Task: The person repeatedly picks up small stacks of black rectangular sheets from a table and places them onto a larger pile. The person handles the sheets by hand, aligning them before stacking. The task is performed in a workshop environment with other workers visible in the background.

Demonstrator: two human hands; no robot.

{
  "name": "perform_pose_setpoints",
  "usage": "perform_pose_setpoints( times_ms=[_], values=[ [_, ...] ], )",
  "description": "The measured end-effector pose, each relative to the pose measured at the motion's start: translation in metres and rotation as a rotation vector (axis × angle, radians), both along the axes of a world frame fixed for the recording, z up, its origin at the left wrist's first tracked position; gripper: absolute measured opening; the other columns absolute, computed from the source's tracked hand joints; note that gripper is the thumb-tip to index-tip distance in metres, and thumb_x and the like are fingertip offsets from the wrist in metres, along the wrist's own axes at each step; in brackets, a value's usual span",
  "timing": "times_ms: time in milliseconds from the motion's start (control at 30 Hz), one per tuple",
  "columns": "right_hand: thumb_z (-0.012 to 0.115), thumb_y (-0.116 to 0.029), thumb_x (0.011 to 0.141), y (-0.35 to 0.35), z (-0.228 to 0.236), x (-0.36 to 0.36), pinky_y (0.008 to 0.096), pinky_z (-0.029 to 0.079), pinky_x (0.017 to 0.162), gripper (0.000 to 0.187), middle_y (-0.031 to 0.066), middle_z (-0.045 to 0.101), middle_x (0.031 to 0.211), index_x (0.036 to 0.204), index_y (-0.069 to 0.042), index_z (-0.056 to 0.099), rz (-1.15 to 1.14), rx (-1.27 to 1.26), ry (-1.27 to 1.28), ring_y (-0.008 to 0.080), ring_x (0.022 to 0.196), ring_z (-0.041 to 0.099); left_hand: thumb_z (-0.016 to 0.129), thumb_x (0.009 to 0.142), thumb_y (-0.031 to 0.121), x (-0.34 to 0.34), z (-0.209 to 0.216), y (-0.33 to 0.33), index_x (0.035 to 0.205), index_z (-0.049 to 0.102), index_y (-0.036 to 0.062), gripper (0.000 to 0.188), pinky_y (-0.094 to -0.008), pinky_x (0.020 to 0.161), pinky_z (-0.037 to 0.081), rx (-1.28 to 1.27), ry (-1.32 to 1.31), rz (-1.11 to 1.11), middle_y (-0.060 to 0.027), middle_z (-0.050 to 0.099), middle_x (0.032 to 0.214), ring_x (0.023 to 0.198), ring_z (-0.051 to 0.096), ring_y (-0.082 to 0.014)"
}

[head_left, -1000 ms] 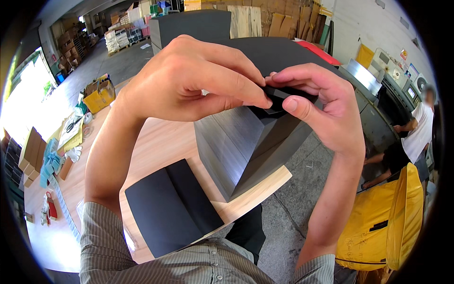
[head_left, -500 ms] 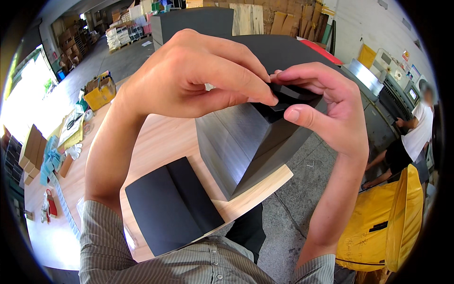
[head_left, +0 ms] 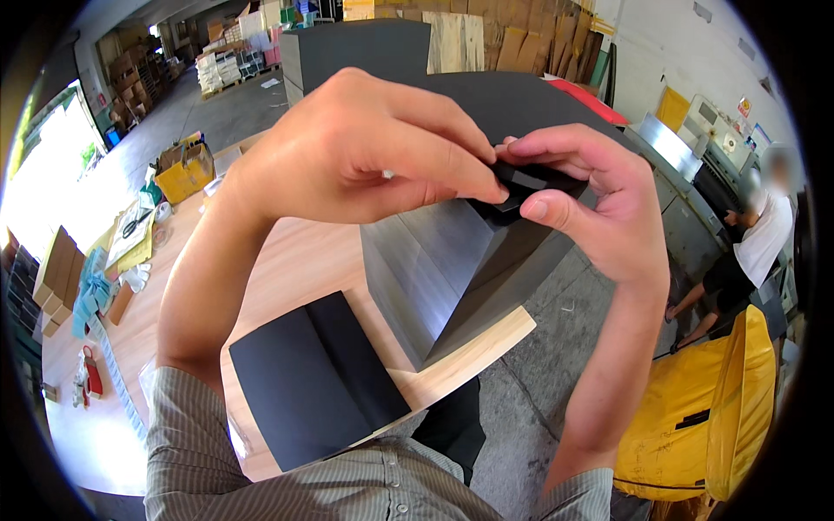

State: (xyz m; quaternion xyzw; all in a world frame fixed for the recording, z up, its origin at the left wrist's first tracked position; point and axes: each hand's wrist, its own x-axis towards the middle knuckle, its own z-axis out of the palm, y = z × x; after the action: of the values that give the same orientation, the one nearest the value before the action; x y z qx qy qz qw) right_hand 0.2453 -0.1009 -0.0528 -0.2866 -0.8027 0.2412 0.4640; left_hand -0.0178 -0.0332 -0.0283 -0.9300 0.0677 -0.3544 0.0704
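Observation:
Both hands are raised close to the camera, pinching one small black folded card piece [head_left: 532,184] between them. My left hand [head_left: 365,152] grips it from the left with fingertips on top. My right hand [head_left: 599,204] holds it from the right, thumb underneath. Below the hands a tall stack of black sheets [head_left: 460,260] stands on the wooden table [head_left: 287,269]. A creased black sheet [head_left: 317,378] lies flat on the table near my chest.
A yellow bin bag [head_left: 712,408] stands at my right. A person in a white top [head_left: 756,243] bends by grey machines at the far right. Cardboard pieces, tape and scissors litter the table's left end [head_left: 104,260]. Pallets and boxes fill the back.
The hands have shifted slightly while working the small black piece; my right thumb has moved under it and the piece looks more folded together.

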Motion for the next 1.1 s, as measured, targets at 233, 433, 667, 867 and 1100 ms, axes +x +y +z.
perform_pose_setpoints(
  times_ms=[233,433,667,867,1100],
  values=[
    [0.086,-0.007,0.081,0.004,-0.001,0.002,0.0283,0.056,0.084,0.034,0.0095,0.075,0.103,0.111,0.000,0.072,-0.032,0.111,0.009,0.0160,0.093,0.072,0.078,0.084,0.004,-0.002,-0.009,-0.002,0.102,0.080,0.0147,0.021,-0.0348,0.065,0.064,0.211,-0.058,0.106,-0.0132,0.076,0.106,0.084,0.077,-0.0260],
    [0.087,-0.016,0.081,0.002,0.000,0.000,0.0325,0.056,0.087,0.035,0.0083,0.077,0.105,0.111,-0.005,0.074,-0.088,0.205,-0.060,0.0237,0.096,0.073,0.079,0.082,0.001,0.006,-0.017,0.001,0.114,0.064,0.0020,0.035,-0.0385,0.071,0.066,0.348,-0.226,-0.006,-0.0196,0.075,0.105,0.083,0.076,-0.0307],
    [0.085,-0.017,0.082,-0.002,0.002,-0.006,0.0342,0.056,0.086,0.030,0.0083,0.078,0.103,0.107,-0.004,0.075,-0.156,0.251,-0.094,0.0254,0.093,0.073,0.081,0.083,0.009,0.001,-0.016,-0.013,0.120,0.069,0.0094,0.039,-0.0320,0.059,0.058,0.110,-0.188,0.238,-0.0064,0.077,0.105,0.079,0.075,-0.0220],
    [0.082,-0.013,0.083,0.002,-0.004,-0.010,0.0361,0.055,0.089,0.020,0.0082,0.078,0.100,0.101,-0.004,0.077,-0.235,0.515,-0.114,0.0256,0.093,0.073,0.083,0.080,0.012,-0.001,-0.010,-0.014,0.114,0.072,0.0096,0.036,-0.0345,0.064,0.058,0.015,-0.135,0.204,-0.0071,0.076,0.105,0.085,0.074,-0.0246],
    [0.082,-0.016,0.083,0.002,0.005,-0.011,0.0422,0.044,0.109,0.023,0.0054,0.078,0.110,0.105,-0.008,0.078,-0.367,0.746,-0.188,0.0234,0.119,0.068,0.078,0.084,0.007,0.005,-0.001,-0.020,0.110,0.069,0.0069,0.028,-0.0361,0.062,0.058,0.282,-0.184,0.332,-0.0079,0.075,0.099,0.082,0.073,-0.0269]
  ],
)
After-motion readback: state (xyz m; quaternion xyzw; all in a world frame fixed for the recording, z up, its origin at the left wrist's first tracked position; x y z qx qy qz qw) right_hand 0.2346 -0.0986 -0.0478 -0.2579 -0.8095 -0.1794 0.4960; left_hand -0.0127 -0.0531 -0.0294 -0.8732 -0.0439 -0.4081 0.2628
